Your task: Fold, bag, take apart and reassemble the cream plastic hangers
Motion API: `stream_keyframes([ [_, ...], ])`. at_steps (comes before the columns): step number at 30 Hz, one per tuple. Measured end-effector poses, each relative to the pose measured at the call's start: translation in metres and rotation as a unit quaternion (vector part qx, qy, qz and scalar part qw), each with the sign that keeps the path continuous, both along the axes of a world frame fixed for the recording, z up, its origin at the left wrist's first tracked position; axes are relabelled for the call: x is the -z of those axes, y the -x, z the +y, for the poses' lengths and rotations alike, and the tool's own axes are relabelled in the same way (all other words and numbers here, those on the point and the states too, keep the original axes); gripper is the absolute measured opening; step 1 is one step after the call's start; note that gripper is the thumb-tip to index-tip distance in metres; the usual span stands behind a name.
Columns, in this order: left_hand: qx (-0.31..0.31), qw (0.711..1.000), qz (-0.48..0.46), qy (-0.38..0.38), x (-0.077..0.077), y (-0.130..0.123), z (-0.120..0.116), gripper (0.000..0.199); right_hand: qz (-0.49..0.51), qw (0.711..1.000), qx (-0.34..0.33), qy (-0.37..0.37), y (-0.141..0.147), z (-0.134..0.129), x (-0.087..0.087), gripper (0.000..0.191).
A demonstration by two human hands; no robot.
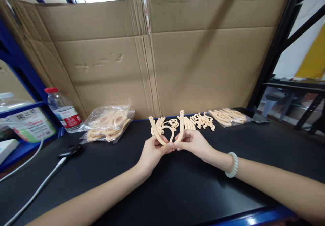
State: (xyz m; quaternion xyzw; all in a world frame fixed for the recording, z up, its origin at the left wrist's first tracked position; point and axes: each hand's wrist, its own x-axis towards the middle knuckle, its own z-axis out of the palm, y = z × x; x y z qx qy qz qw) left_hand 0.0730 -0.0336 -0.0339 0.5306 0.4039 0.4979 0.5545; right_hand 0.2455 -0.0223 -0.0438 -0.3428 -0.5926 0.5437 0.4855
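My left hand (151,150) is closed on a pale curved piece (156,133) that rises to the upper left. Closed on another pale curved piece (181,124), which stands up on the right, is my right hand (194,142). The lower ends of the two pieces meet between my fingertips, above the black table (177,192). A thin hooked piece (170,130) shows between them; my fingers partly hide its lower end. Behind my hands lie loose curved pieces (190,123) and a pile of small wavy pieces (203,120).
Bagged pale pieces (109,122) lie at the left, another bag (228,116) at the right beside a phone (259,118). A red-capped bottle (66,112), a black device (69,150) and its white cable are farther left. A cardboard wall (101,67) stands behind.
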Motion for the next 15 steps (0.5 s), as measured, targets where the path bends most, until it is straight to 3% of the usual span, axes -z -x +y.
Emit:
stream_keyframes([
  [7, -0.052, 0.996, -0.052, 0.05, -0.004, 0.011, 0.011, 0.032, 0.002, 0.998, -0.043, 0.048, -0.039, 0.025, -0.016, 0.03],
  [11, -0.064, 0.992, -0.075, 0.084, -0.01, 0.018, 0.021, 0.013, -0.18, 0.978, -0.091, -0.058, -0.07, 0.039, -0.034, 0.026],
  [15, -0.013, 0.991, -0.036, 0.129, -0.021, 0.029, 0.028, 0.005, -0.339, 0.92, -0.137, -0.14, -0.091, 0.04, -0.05, 0.021],
])
